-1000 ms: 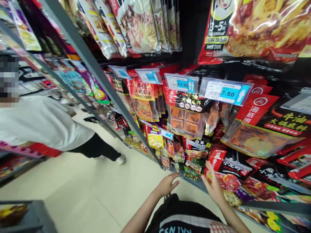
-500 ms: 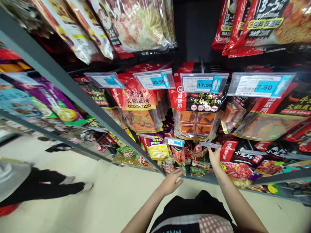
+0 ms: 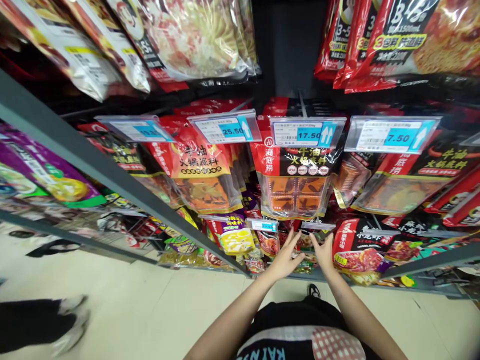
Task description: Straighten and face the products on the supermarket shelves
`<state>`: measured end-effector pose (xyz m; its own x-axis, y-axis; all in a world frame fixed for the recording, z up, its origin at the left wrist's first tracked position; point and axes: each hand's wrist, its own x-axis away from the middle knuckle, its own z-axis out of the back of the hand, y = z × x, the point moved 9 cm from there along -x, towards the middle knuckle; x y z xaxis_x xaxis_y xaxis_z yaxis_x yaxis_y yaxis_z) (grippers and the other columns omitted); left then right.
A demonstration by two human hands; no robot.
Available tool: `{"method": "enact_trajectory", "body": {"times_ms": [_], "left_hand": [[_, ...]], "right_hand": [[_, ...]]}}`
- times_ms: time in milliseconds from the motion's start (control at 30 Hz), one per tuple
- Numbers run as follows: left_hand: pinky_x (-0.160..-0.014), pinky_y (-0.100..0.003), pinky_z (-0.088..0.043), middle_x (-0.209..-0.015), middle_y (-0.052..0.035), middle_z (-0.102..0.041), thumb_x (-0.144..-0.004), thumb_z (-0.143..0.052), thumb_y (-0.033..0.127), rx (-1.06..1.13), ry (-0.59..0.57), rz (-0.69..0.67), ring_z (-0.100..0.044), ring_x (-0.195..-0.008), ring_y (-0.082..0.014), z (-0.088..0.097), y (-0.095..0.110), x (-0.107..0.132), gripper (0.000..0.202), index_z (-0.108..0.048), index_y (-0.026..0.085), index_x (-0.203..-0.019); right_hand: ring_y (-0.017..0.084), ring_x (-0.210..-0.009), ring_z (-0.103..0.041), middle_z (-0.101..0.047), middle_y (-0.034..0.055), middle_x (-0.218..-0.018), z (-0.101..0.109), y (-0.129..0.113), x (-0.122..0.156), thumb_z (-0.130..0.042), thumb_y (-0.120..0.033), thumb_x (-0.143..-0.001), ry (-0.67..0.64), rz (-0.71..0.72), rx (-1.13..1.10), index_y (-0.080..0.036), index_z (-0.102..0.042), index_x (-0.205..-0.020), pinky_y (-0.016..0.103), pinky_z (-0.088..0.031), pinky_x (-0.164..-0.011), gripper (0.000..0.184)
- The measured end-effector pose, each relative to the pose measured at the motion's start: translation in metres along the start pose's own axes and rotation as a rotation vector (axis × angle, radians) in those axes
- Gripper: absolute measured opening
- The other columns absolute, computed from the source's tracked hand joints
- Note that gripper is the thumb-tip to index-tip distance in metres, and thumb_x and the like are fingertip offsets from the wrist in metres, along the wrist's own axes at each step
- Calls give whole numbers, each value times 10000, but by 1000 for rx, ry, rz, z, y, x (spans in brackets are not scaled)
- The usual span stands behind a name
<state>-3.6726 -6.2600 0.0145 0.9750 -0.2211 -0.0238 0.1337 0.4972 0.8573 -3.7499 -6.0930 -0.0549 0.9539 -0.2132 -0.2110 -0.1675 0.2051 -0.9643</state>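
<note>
Small seasoning packets hang on the lower hook row, directly beneath the hotpot base packet tagged 17.50. Left hand and right hand flank them, fingers spread, touching, gripping nothing.

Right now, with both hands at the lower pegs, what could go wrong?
The small packets hang crowded, so pulling one may drag neighbours off the peg. The left hand and right hand sit just under two price tags, which fingers could knock loose. Another person's shoes are nearby in the aisle; stepping back risks a bump.
</note>
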Motion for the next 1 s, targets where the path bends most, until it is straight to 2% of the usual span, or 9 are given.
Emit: {"method": "enact_trajectory", "body": {"times_ms": [100, 167, 467, 567, 700, 767, 833, 900, 1000], "left_hand": [[-1198, -488, -235, -1644, -101, -1, -933, -537, 353, -61, -21, -34, -124, -1503, -276, -2, 6, 2, 715, -179, 291, -1549], [-1185, -480, -282, -1645, -90, 23, -929, -539, 343, -112, -57, -82, -153, -1500, -276, -5, 13, 3, 730, -160, 300, -1552], [-1183, -552, -254, -1646, -75, 42, -888, -530, 181, -446, -174, -303, 2, -1514, -287, -32, 40, 1, 777, -143, 298, -1552], [-1178, -577, -246, -1636, -130, 101, -915, -516, 240, -503, -106, -279, 54, -1507, -321, -33, 34, -5, 809, -31, 253, -1563], [-1161, -630, -234, -1606, -263, 68, -970, -428, 307, -550, 124, -222, 80, -1496, -360, -16, 20, -23, 832, 165, 126, -1525], [-1153, -633, -255, -1587, -299, -43, -978, -388, 280, -582, 206, -220, 20, -1500, -371, -9, 17, -34, 743, 72, 73, -1524], [-1139, -638, -282, -1538, -301, -224, -970, -387, 248, -632, 258, -229, -110, -1494, -375, -6, 18, -46, 630, -120, 39, -1501], [-1125, -648, -296, -1443, -269, -412, -954, -403, 214, -717, 305, -244, -278, -1444, -365, -6, 22, -56, 503, -334, 45, -1423], [-1098, -658, -314, -1329, -223, -563, -917, -417, 134, -908, 351, -247, -460, -1316, -366, -9, 28, -67, 361, -578, 81, -1235]], "right_hand": [[282, -1170, -546, -601, 161, -1229, 6, 2, 9, -489, -586, -896, -56, 5, -5, -151, -539, -1222, 459, -393, -1050, 546], [274, -1145, -557, -626, 147, -1189, 11, 2, 8, -418, -568, -936, -91, 2, -16, -157, -578, -1171, 452, -395, -1046, 500], [272, -1183, -565, -635, 124, -1237, 29, 1, -9, -450, -534, -941, -175, -8, -111, -189, -595, -1222, 467, -377, -1091, 468], [257, -1133, -609, -659, 104, -1208, 25, -4, -9, -509, -516, -918, -245, 5, -174, -208, -597, -1218, 450, -448, -1041, 439], [245, -1076, -645, -681, 88, -1169, 18, -17, -13, -639, -465, -842, -280, 31, -234, -210, -604, -1186, 429, -506, -979, 429], [249, -1081, -639, -687, 91, -1148, 19, -28, -22, -676, -429, -814, -235, 48, -230, -198, -625, -1161, 436, -488, -999, 420], [245, -1088, -631, -689, 84, -1141, 20, -40, -34, -673, -395, -815, -196, 71, -215, -198, -653, -1143, 421, -470, -1016, 383], [239, -1066, -637, -703, 71, -1102, 20, -52, -45, -656, -386, -832, -174, 84, -196, -207, -690, -1094, 395, -471, -1004, 320], [235, -954, -668, -729, 63, -981, 21, -61, -55, -640, -418, -851, -164, 79, -174, -201, -721, -993, 372, -501, -928, 271]]}}
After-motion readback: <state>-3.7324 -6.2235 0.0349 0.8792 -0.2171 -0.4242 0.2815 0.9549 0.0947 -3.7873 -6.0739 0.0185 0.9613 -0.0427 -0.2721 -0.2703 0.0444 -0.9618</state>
